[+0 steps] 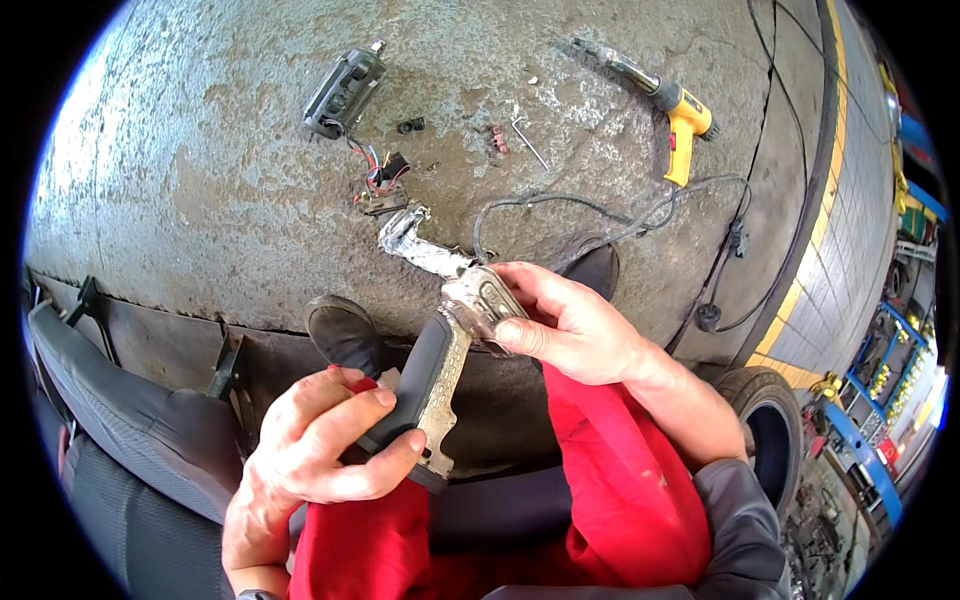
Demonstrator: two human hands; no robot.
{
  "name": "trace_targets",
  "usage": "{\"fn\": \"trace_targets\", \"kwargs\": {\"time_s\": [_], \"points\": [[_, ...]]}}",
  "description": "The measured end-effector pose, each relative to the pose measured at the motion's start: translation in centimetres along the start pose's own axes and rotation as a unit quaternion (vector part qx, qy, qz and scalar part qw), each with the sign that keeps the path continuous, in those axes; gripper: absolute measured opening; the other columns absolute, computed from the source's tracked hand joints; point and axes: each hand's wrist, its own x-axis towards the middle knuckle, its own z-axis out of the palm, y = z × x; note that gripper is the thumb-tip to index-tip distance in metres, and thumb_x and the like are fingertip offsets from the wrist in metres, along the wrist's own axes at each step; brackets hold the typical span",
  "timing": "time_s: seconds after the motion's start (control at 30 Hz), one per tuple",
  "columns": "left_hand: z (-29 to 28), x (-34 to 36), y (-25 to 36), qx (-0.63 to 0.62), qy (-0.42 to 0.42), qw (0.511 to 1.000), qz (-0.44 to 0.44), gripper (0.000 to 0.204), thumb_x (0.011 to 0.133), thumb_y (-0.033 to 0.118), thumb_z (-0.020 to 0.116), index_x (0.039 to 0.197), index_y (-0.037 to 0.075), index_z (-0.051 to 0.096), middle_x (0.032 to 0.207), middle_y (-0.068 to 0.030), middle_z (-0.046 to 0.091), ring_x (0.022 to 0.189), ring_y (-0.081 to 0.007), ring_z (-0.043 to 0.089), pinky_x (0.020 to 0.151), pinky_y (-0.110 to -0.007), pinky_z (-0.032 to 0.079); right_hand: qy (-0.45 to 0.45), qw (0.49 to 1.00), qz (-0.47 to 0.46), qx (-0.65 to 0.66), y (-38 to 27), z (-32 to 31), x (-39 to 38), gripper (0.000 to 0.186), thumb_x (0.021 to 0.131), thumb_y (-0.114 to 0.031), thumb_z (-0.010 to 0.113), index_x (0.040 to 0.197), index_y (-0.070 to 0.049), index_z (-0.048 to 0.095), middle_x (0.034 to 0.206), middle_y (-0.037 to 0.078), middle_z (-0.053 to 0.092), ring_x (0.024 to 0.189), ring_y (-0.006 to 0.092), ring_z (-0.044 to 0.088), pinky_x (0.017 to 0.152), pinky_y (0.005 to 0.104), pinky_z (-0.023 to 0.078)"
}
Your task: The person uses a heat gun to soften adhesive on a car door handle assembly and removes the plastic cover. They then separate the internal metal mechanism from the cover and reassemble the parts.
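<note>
The grey-and-metal part [425,362] sits at the centre of the frame, slanting from lower left to upper right and held clear of the floor [230,200]. The left hand [335,435] grips its lower end, fingers and thumb pinching across the dark grey side; the right hand [575,325] clasps the dirty upper end, thumb on the near face. Holding both ends probably keeps it steady and leaves the perforated metal edge facing up for a clear look. The black housing [345,92], coloured wires [375,165] and white crumpled piece [425,253] lie loose ahead, seemingly set within reach. The yellow heat gun [685,125] rests at upper right, its cord looping behind the right hand, so room is tighter that way. The seat [140,390] bounds the left and the tyre [780,430] the lower right; the widest open floor spreads across the upper left.
</note>
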Motion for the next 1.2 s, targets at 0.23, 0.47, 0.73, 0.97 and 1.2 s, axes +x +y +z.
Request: {"fn": "trace_targets", "kwargs": {"time_s": [0.23, 0.47, 0.73, 0.97, 1.2], "points": [[3.4, -1.4, -0.5, -0.345, 0.159, 0.898, -0.223, 0.066, 0.102, -0.007, 0.054, 0.163, 0.001, 0.030, 0.163, -0.0283, 0.043, 0.138, -0.0361, 0.059, 0.113, -0.047, 0.051, 0.129, 0.989, -0.061, 0.025, 0.3, 0.2, -1.1, 0.077, 0.099, -0.013, 0.081, 0.161, 0.003, 0.037, 0.130, 0.008, 0.067, 0.120, 0.0139, 0.062, 0.105, 0.0332, 0.052], [6.5, -1.4, -1.7, -0.543, 0.191, 0.752, -0.322, 0.060, 0.101, -0.010, 0.054, 0.158, -0.002, 0.039, 0.156, -0.0161, 0.053, 0.139, -0.0238, 0.056, 0.119, -0.040, 0.042, 0.173, 0.972, -0.160, -0.003, 1.3, 1.2, -0.8, 0.070, 0.089, 0.005, 0.084, 0.147, -0.007, 0.047, 0.141, 0.011, 0.059, 0.130, 0.0212, 0.060, 0.109, 0.0393, 0.052], [6.9, -1.0, -3.2, -0.465, 0.195, 0.785, -0.360, 0.036, 0.110, 0.007, 0.060, 0.144, -0.003, 0.058, 0.145, -0.0164, 0.062, 0.136, -0.0340, 0.061, 0.119, -0.047, 0.045, 0.128, 0.949, -0.258, -0.126, 2.5, 0.9, -0.3, 0.069, 0.084, 0.010, 0.086, 0.139, -0.013, 0.051, 0.138, 0.014, 0.060, 0.134, 0.0277, 0.059, 0.110, 0.0444, 0.050], [7.1, -0.8, -3.0, -0.473, 0.221, 0.782, -0.341, 0.031, 0.110, 0.013, 0.064, 0.137, -0.002, 0.063, 0.139, -0.0153, 0.063, 0.138, -0.0355, 0.060, 0.121, -0.050, 0.042, 0.156, 0.925, -0.288, -0.194, 2.0, 1.0, -0.4, 0.059, 0.082, 0.007, 0.088, 0.132, -0.009, 0.061, 0.130, 0.012, 0.070, 0.120, 0.0260, 0.068, 0.102, 0.0382, 0.055], [6.4, 0.4, -2.4, -0.487, 0.227, 0.776, -0.332, 0.038, 0.103, 0.011, 0.073, 0.137, -0.003, 0.061, 0.143, -0.0149, 0.062, 0.140, -0.0281, 0.056, 0.120, -0.043, 0.041, 0.157, 0.889, -0.333, -0.271, 1.2, 1.2, -0.1, 0.054, 0.081, 0.002, 0.091, 0.125, -0.009, 0.063, 0.125, 0.012, 0.073, 0.121, 0.0333, 0.069, 0.101, 0.0448, 0.056]]}}
